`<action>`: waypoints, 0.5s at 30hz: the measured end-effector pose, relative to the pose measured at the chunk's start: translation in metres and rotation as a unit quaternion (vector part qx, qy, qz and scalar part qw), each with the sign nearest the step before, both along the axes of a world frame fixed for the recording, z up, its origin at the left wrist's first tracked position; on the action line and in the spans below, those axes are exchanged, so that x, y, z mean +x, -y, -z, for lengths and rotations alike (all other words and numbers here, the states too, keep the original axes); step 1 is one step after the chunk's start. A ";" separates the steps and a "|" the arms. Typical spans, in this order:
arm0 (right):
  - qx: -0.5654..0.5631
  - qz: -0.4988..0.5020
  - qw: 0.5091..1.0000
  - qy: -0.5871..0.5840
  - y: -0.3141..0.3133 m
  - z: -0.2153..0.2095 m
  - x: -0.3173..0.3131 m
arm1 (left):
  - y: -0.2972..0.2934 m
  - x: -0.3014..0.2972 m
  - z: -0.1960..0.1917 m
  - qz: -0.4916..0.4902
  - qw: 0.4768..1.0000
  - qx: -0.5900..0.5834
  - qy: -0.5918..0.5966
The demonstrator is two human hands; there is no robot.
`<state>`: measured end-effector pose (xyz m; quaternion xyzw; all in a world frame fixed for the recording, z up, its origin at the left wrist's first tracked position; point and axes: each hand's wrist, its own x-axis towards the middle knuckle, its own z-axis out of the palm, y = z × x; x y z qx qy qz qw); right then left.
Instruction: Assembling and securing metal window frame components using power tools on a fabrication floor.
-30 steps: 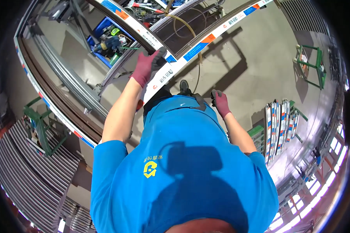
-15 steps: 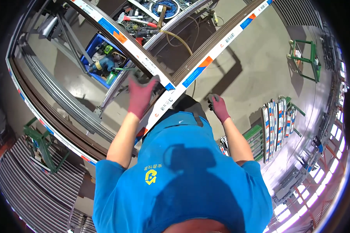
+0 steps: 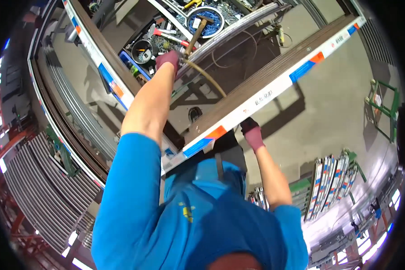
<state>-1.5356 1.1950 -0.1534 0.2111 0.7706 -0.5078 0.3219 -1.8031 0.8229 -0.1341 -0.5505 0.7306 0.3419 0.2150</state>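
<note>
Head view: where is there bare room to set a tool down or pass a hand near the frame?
Bare patch: the concrete floor right of the long taped frame rail, up to the green stand. Crowded: the tool tray by the left hand, full of tools, a hammer and a blue bowl. The right hand is at the rail's lower edge.

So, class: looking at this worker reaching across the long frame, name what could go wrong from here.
1. The left hand stretches far over the frame rail towards a cluttered tool tray; overreaching could cost balance.
2. The right hand sits by the rail's underside, where fingers might get pinched.
3. The hose near the left hand could snag.
</note>
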 end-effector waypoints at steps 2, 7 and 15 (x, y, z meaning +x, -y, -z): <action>-0.032 -0.066 0.988 -0.133 0.007 -0.003 -0.029 | 0.085 0.001 0.138 -0.119 0.989 0.001 -0.085; -0.190 -0.003 0.976 -0.102 0.006 0.011 -0.055 | 0.266 0.003 0.230 -0.049 0.984 0.145 -0.094; -0.101 -0.042 0.991 -0.078 -0.017 -0.033 -0.092 | 0.124 -0.003 0.103 -0.003 1.000 -0.009 -0.008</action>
